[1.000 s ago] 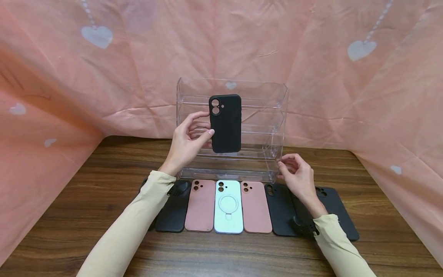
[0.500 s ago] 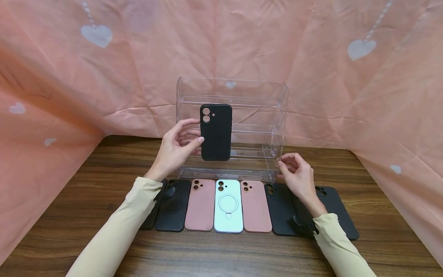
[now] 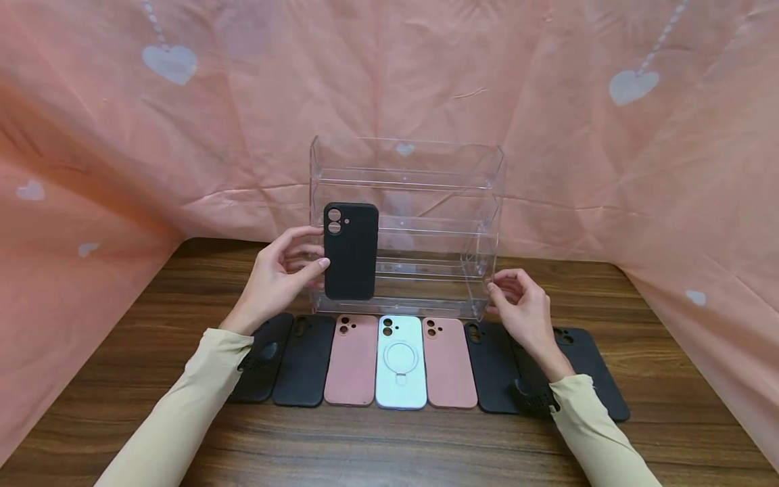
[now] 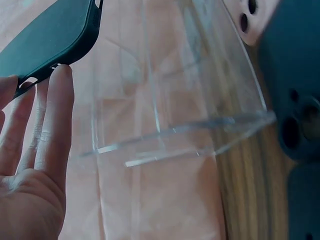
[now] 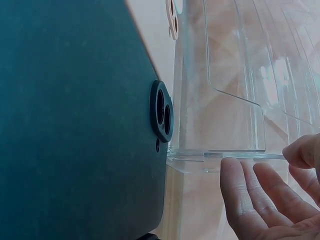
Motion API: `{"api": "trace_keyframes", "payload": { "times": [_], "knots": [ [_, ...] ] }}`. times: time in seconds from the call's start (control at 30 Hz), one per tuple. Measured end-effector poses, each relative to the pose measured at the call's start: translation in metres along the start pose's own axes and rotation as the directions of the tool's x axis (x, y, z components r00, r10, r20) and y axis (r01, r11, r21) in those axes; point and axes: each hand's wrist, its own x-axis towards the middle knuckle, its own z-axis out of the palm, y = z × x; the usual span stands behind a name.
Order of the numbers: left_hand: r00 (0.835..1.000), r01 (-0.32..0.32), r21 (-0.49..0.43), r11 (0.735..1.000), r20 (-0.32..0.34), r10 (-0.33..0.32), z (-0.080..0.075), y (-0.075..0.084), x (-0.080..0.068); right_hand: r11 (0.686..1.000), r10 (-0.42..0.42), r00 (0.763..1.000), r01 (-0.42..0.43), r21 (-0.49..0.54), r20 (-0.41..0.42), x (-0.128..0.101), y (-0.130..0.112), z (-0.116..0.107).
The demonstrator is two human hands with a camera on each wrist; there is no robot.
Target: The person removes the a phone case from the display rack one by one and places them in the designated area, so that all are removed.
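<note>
My left hand (image 3: 272, 284) holds a black phone case (image 3: 351, 257) upright by its left edge, thumb on the near face and fingers behind. The case, with round camera holes at its top left, overlaps the left part of a clear tiered acrylic rack (image 3: 438, 159). In the left wrist view, fingertips (image 4: 61, 75) meet the case's edge cutouts. My right hand (image 3: 526, 314) pinches the rack's right side panel (image 5: 235, 125) between thumb and fingers, low down. Black cases lie partly hidden under the right wrist.
In front of the rack, a row of phone cases lies on the wooden table (image 3: 377, 446): black cases (image 3: 304, 368) at both ends, a pink case (image 3: 351, 365), a white case with a ring (image 3: 402, 385), another pink case (image 3: 450, 368). Pink cloth (image 3: 548, 149) hangs behind and beside.
My left hand has carried the black phone case left and downward across the rack's front. The right hand keeps its hold on the rack's side.
</note>
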Motion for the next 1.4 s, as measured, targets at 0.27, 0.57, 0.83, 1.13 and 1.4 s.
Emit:
{"api": "trace_keyframes", "payload": {
  "times": [0.27, 0.57, 0.83, 1.13, 1.4],
  "knots": [
    [0.999, 0.032, 0.010, 0.999, -0.016, -0.032, -0.022, -0.010, -0.016, 1.000, 0.018, 1.000, -0.018, 0.008, 0.008, 0.002, 0.001, 0.002],
    [0.995, 0.102, 0.004, 0.995, -0.020, -0.101, -0.051, -0.019, -0.034, 1.000, 0.011, 1.000, -0.011, 0.010, 0.011, 0.001, 0.002, 0.001],
    [0.994, 0.103, 0.022, 0.994, -0.030, -0.103, -0.076, -0.028, -0.049, 1.000, 0.008, 1.000, -0.008, 0.016, 0.009, 0.000, 0.002, 0.000],
    [0.984, 0.164, 0.094, 0.982, -0.091, -0.155, -0.095, -0.038, -0.063, 1.000, 0.015, 1.000, -0.016, 0.015, 0.006, 0.000, 0.001, 0.000],
    [0.980, 0.200, 0.136, 0.970, -0.044, -0.195, -0.117, -0.046, -0.075, 1.000, 0.007, 1.000, -0.007, 0.004, 0.005, 0.000, 0.001, -0.001]
  ]
}}
